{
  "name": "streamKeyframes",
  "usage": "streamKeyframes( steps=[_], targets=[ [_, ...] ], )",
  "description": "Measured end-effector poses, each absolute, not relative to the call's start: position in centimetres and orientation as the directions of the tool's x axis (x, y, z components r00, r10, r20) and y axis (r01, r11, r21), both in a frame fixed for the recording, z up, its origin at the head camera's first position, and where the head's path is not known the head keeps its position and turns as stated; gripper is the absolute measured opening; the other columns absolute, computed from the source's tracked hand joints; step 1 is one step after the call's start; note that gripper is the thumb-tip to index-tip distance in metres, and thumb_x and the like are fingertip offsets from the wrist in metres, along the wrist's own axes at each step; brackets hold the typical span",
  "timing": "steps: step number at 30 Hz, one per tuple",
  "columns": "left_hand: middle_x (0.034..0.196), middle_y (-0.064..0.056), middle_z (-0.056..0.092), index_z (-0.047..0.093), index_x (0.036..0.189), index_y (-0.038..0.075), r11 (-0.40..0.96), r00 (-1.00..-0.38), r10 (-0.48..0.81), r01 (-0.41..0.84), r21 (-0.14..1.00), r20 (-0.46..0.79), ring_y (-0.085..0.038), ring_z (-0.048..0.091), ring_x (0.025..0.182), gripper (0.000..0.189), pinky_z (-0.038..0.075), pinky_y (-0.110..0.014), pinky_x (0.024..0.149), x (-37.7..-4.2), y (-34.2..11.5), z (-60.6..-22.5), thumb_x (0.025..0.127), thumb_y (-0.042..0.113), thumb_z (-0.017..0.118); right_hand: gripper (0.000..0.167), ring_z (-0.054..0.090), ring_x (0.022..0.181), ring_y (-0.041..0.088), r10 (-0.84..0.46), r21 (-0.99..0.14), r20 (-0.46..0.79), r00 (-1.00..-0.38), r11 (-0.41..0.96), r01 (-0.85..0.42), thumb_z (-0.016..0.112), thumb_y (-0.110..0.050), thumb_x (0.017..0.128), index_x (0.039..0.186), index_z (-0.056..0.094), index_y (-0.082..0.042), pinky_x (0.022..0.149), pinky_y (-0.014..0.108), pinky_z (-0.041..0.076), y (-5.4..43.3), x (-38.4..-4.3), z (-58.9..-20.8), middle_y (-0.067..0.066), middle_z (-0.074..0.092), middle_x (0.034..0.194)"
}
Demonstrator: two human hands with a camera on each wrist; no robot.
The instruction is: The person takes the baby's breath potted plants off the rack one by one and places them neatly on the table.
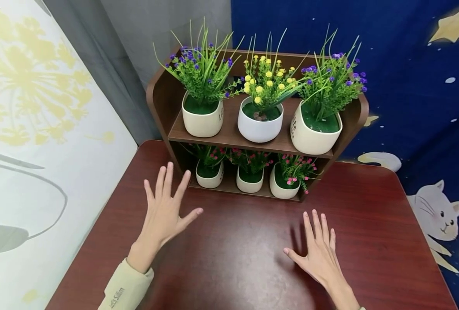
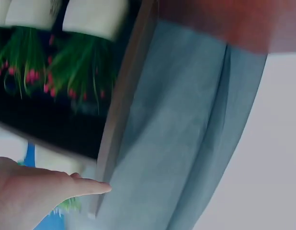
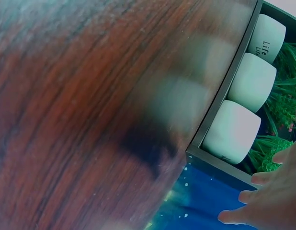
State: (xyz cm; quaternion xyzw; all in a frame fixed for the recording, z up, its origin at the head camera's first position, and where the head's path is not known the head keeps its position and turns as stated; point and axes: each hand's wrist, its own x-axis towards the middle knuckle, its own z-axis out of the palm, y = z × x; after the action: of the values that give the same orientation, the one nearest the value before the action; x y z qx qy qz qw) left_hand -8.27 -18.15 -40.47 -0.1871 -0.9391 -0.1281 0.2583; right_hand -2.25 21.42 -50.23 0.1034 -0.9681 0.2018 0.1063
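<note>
White panel [image 1: 59,107]: printed with yellow flowers, far left.
Left hand [image 1: 162,217]: fingers and thumb spread wide, holding nothing, raised near the left end of the brown shelf [image 1: 230,125].
Upper pots [image 1: 260,129]: purple-flowered plant [image 1: 204,77], yellow-flowered plant [image 1: 266,82], second purple-flowered plant [image 1: 328,88].
Lower pots [image 1: 250,186]: three, cream, with pink-flowered plants [image 1: 291,165], shelf standing on the red-brown table [image 1: 233,258].
Right hand [image 1: 322,256]: fingers straight, thumb held out, empty, in front of the shelf's right end.
Blue curtain [image 1: 407,107]: stars and a cat, far right.
</note>
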Motion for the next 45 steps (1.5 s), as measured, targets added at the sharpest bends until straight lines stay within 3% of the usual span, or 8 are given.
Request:
streamKeyframes(
  steps=[10, 18, 23, 26, 28, 31, 37, 45],
  targets=[
    [0.154, -0.014, 0.009, 0.019, 0.150, 0.023, 0.903, -0.677, 0.205, 0.409, 0.129, 0.707, -0.033, 0.008, 0.139, 0.087, 0.003, -0.065, 0.100, -11.7, -19.5, -34.1, 0.081, 0.073, 0.036, 0.109, -0.001, 0.140, 0.031, -0.156, -0.370, 0.242, -0.958, 0.897, -0.240, 0.068, -0.060, 0.070, 0.151, 0.009, -0.016, 0.103, 0.059, 0.003, 21.5, -2.0, -50.0, 0.010, 0.005, 0.155],
    [0.146, -0.017, 0.032, 0.024, 0.148, 0.013, 0.905, -0.588, 0.135, 0.401, 0.142, 0.797, -0.034, 0.029, 0.133, 0.090, 0.023, -0.050, 0.103, -15.8, -20.3, -29.6, 0.080, 0.070, 0.043, 0.108, -0.001, 0.140, 0.030, -0.145, -0.382, 0.233, -0.962, 0.896, -0.228, 0.068, -0.059, 0.071, 0.151, 0.011, -0.015, 0.103, 0.060, 0.007, 21.5, -1.8, -49.8, 0.011, 0.006, 0.155],
    [0.146, -0.003, 0.035, 0.021, 0.150, 0.023, 0.871, -0.665, 0.072, 0.404, 0.278, 0.743, -0.033, 0.043, 0.123, 0.077, 0.036, -0.049, 0.094, -18.2, -20.7, -28.1, 0.084, 0.053, 0.049, 0.108, 0.001, 0.140, 0.031, -0.140, -0.392, 0.229, -0.963, 0.893, -0.222, 0.069, -0.057, 0.071, 0.151, 0.010, -0.016, 0.102, 0.060, 0.008, 21.5, -1.6, -49.8, 0.012, 0.008, 0.154],
    [0.121, -0.009, 0.057, 0.020, 0.148, 0.035, 0.846, -0.749, 0.013, 0.361, 0.392, 0.662, -0.037, 0.056, 0.094, 0.070, 0.041, -0.053, 0.073, -19.6, -20.8, -27.5, 0.085, 0.041, 0.050, 0.107, 0.001, 0.140, 0.031, -0.140, -0.394, 0.233, -0.963, 0.891, -0.225, 0.070, -0.056, 0.071, 0.151, 0.010, -0.017, 0.102, 0.060, 0.010, 21.5, -1.6, -49.8, 0.012, 0.009, 0.154],
    [0.087, -0.015, 0.061, 0.022, 0.146, 0.039, 0.836, -0.781, 0.002, 0.344, 0.427, 0.625, -0.037, 0.053, 0.068, 0.065, 0.038, -0.050, 0.059, -20.5, -20.8, -27.2, 0.087, 0.036, 0.049, 0.107, 0.002, 0.140, 0.031, -0.139, -0.396, 0.233, -0.963, 0.890, -0.224, 0.070, -0.056, 0.071, 0.151, 0.010, -0.017, 0.102, 0.059, 0.011, 21.5, -1.6, -49.7, 0.012, 0.009, 0.154],
    [0.054, -0.011, 0.042, 0.029, 0.144, 0.034, 0.828, -0.770, 0.013, 0.365, 0.425, 0.637, -0.026, 0.038, 0.044, 0.058, 0.031, -0.042, 0.047, -21.4, -20.8, -27.2, 0.090, 0.027, 0.049, 0.106, 0.001, 0.140, 0.031, -0.138, -0.399, 0.225, -0.965, 0.890, -0.220, 0.069, -0.056, 0.071, 0.151, 0.010, -0.017, 0.102, 0.059, 0.012, 21.4, -1.6, -49.7, 0.011, 0.009, 0.154],
    [0.054, -0.004, 0.038, 0.038, 0.140, 0.025, 0.815, -0.692, 0.011, 0.425, 0.395, 0.721, -0.005, 0.020, 0.036, 0.053, 0.024, -0.034, 0.044, -22.2, -20.9, -27.7, 0.090, 0.015, 0.051, 0.105, 0.002, 0.140, 0.030, -0.135, -0.416, 0.231, -0.964, 0.882, -0.223, 0.069, -0.054, 0.072, 0.151, 0.011, -0.017, 0.100, 0.061, 0.014, 21.1, -1.6, -49.5, 0.011, 0.011, 0.154],
    [0.062, -0.009, 0.043, 0.042, 0.139, 0.025, 0.812, -0.649, -0.029, 0.428, 0.396, 0.760, -0.024, 0.027, 0.041, 0.053, 0.025, -0.035, 0.048, -22.7, -20.4, -28.4, 0.088, 0.013, 0.051, 0.107, 0.011, 0.138, 0.034, -0.139, -0.477, 0.229, -0.964, 0.847, -0.235, 0.073, -0.051, 0.070, 0.151, 0.011, -0.016, 0.098, 0.060, 0.022, 20.3, -1.7, -49.4, 0.013, 0.014, 0.153]
  ],
)
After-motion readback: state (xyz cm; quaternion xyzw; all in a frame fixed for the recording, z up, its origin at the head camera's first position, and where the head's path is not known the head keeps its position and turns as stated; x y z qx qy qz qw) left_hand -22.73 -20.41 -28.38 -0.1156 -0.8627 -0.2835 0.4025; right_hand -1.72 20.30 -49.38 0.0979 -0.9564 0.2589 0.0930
